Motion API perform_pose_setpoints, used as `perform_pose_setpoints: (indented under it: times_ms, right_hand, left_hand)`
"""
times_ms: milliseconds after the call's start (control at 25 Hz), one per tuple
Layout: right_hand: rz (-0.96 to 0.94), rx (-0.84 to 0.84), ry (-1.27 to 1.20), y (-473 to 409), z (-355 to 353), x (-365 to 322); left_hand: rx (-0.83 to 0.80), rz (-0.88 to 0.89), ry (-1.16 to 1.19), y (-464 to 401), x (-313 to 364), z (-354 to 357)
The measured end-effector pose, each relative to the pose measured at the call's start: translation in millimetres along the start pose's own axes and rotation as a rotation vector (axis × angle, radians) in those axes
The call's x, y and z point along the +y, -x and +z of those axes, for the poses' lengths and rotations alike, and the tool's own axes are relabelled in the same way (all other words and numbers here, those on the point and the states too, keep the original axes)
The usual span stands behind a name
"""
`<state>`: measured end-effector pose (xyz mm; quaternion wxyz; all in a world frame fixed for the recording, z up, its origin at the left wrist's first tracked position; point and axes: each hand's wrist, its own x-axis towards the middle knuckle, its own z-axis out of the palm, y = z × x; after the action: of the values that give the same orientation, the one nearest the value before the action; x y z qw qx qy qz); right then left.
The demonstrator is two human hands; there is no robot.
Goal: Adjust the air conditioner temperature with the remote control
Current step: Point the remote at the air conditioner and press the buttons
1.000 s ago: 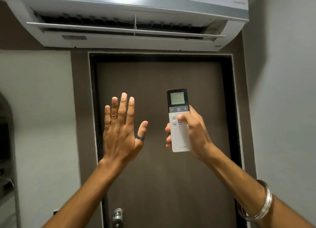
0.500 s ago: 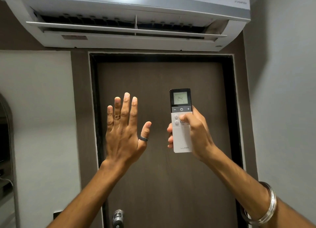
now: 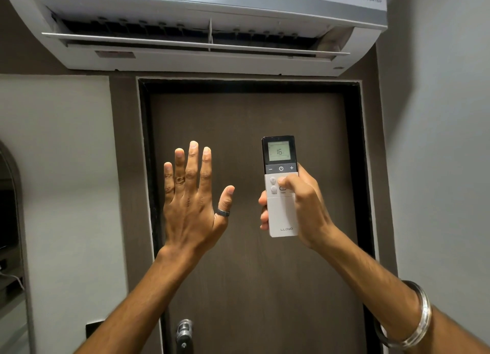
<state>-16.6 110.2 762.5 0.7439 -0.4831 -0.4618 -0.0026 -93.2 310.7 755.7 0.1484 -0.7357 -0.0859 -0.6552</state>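
A white wall air conditioner (image 3: 201, 11) hangs at the top, its front flap open over the dark vent. My right hand (image 3: 305, 207) holds a white remote control (image 3: 280, 183) upright, pointed up at the unit. The remote's black top has a lit screen reading 16, with minus, power and plus keys below. My thumb lies across the small round buttons under those keys. My left hand (image 3: 191, 194) is raised flat beside the remote, fingers spread, back toward me, holding nothing. It wears a dark ring on the thumb.
A dark brown door (image 3: 249, 274) in a black frame fills the middle behind my hands, its metal handle (image 3: 183, 332) at the bottom. Grey walls stand on both sides. An arched dark niche (image 3: 10, 221) sits at the left edge.
The remote's screen now reads 16 instead of 24. Both hands have stayed at about the same height, the thumb still on the buttons.
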Motion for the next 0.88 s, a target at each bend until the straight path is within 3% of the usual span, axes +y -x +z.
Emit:
perform_pose_setpoints:
  times_ms: [880]
  right_hand:
    - [-0.011, 0.080, 0.032, 8.5, -4.5, 0.9]
  left_hand:
    - [-0.024, 0.025, 0.060, 2.3, 10.3, -1.9]
